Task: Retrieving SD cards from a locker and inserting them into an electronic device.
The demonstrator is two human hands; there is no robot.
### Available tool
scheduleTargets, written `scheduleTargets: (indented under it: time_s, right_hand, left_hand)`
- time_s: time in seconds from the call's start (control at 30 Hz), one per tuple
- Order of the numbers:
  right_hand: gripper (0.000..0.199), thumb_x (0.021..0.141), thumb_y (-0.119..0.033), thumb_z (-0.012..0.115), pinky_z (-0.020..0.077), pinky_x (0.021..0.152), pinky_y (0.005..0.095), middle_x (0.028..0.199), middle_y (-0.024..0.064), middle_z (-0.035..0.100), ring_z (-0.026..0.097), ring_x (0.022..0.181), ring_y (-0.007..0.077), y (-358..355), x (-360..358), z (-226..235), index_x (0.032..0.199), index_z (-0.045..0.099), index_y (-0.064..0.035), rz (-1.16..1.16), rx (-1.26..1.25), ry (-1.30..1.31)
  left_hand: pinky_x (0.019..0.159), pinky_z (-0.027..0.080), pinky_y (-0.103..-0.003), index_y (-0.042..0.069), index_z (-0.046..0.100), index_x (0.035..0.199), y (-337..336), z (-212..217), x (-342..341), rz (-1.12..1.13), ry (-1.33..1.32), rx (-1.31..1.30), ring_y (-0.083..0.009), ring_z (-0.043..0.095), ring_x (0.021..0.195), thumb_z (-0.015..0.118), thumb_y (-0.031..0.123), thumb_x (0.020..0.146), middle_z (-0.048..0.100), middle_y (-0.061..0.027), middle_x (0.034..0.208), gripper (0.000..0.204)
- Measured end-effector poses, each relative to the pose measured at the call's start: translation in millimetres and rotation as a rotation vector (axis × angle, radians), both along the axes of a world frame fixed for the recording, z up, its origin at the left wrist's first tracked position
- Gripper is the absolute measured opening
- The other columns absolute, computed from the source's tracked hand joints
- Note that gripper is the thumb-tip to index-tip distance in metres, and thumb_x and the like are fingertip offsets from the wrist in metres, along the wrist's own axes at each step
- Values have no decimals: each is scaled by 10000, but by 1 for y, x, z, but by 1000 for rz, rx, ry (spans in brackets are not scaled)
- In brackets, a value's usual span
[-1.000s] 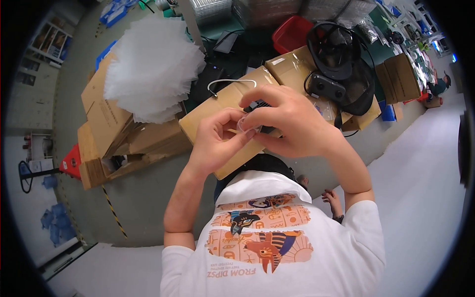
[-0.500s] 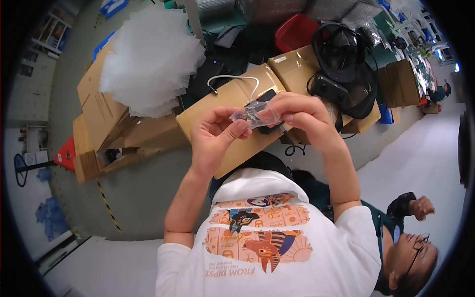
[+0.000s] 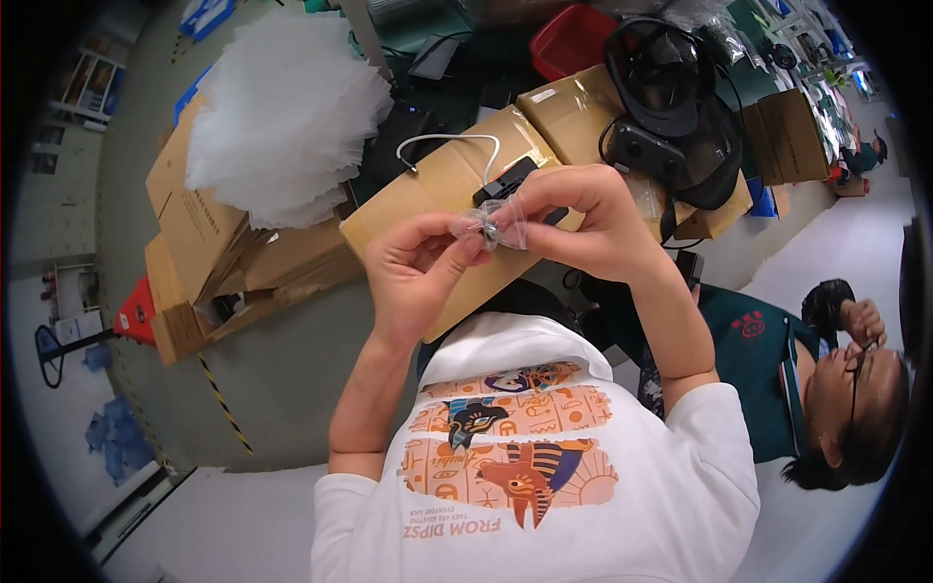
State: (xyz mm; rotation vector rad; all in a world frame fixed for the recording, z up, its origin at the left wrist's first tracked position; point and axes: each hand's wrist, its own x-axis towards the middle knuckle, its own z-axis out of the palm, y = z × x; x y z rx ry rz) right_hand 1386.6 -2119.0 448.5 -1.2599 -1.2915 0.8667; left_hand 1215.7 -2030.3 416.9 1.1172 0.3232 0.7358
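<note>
A small clear plastic bag [image 3: 509, 225] is stretched between my hands, with something small and dark, too small to name, showing at its middle. My left hand [image 3: 413, 267] pinches one end between thumb and fingertips. The other end is gripped by my right hand [image 3: 598, 223], thumb below and fingers above. Both hands are above a brown cardboard box [image 3: 384, 219]. On that box, just behind the bag, lies a black device [image 3: 509, 181], partly hidden by my right hand. A white cable [image 3: 449, 137] curves across the box beside it.
Left stands a stack of translucent white sheets [image 3: 282, 117] over flattened cartons [image 3: 199, 209]. At the right, a black cap-like headset [image 3: 656, 87] rests on another box. A red bin [image 3: 575, 44] is behind. A co-worker [image 3: 763, 369] is close at my right.
My right hand has turned and its thumb has straightened; the bag looks more gathered at its middle. The co-worker has shifted right, and a raised hand is nearer the head.
</note>
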Motion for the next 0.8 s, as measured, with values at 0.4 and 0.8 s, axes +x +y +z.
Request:
scheduleTargets:
  time_s: [0.4,0.8]
  right_hand:
    - [66,761,-31,586,471,577,202,680,40,596,569,618,72,2,-4,7,759,584,35,-27,-167,-83]
    - [91,739,-62,598,475,556,294,794,70,563,587,651,217,6,-19,-2,802,541,-29,-224,59,-673]
  left_hand:
    - [635,492,-215,-13,622,844,0,5,-1,116,193,506,-119,596,719,625,-74,742,611,-68,816,118]
    - [874,429,-320,14,289,1307,-7,-1,15,82,244,654,-243,479,1098,568,-46,668,445,-146,1194,701]
